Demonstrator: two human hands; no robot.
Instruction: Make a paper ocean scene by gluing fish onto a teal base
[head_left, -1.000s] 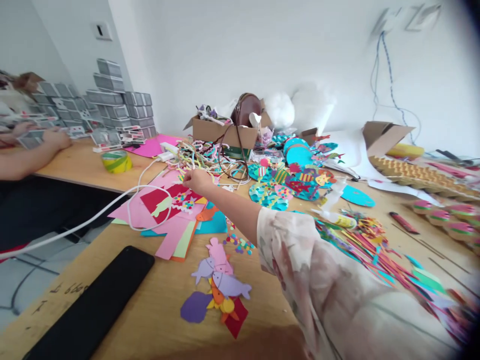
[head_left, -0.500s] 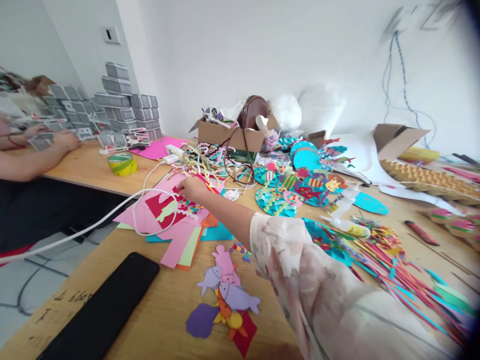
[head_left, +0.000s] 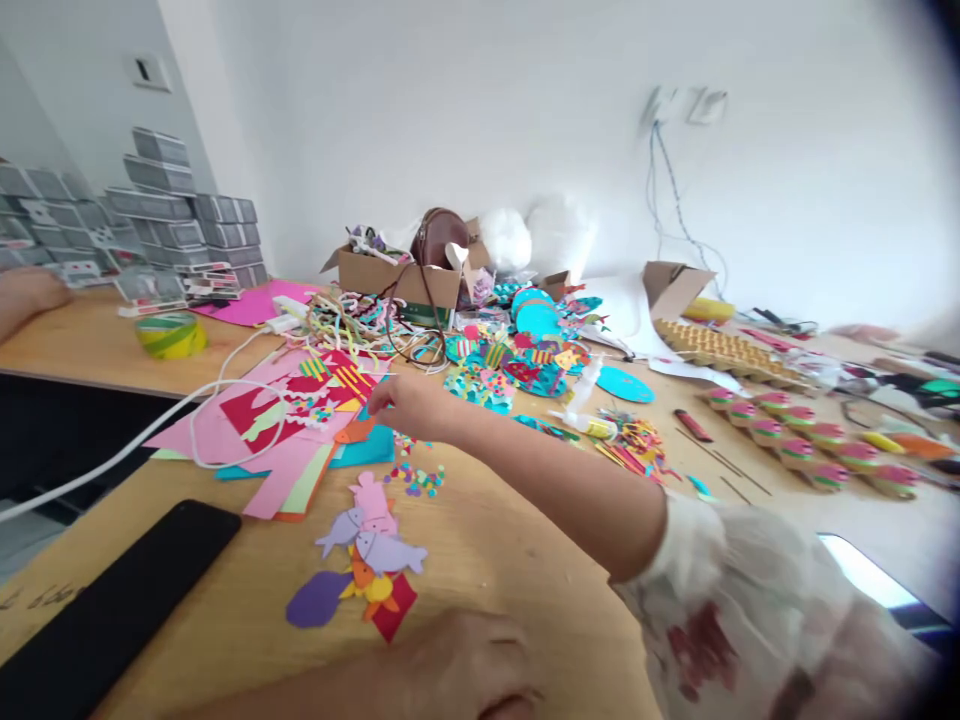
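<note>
Head view, right hand (head_left: 409,402): fingers bent close together at the edge of the coloured paper (head_left: 281,480); blur and small size mean I cannot tell whether they pinch anything.
Left hand (head_left: 472,665): loosely curled at the bottom edge, any hold hidden.
Orange fish (head_left: 354,431): on the paper, just beside the right fingertips; a light edge pinch should suit it.
Dots (head_left: 431,480): near the right wrist; better cleared than swept.
Cable (head_left: 124,461): loops over the paper; best left unsnagged.

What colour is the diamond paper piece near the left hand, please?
The diamond paper piece is red, best seen in the head view.
</note>
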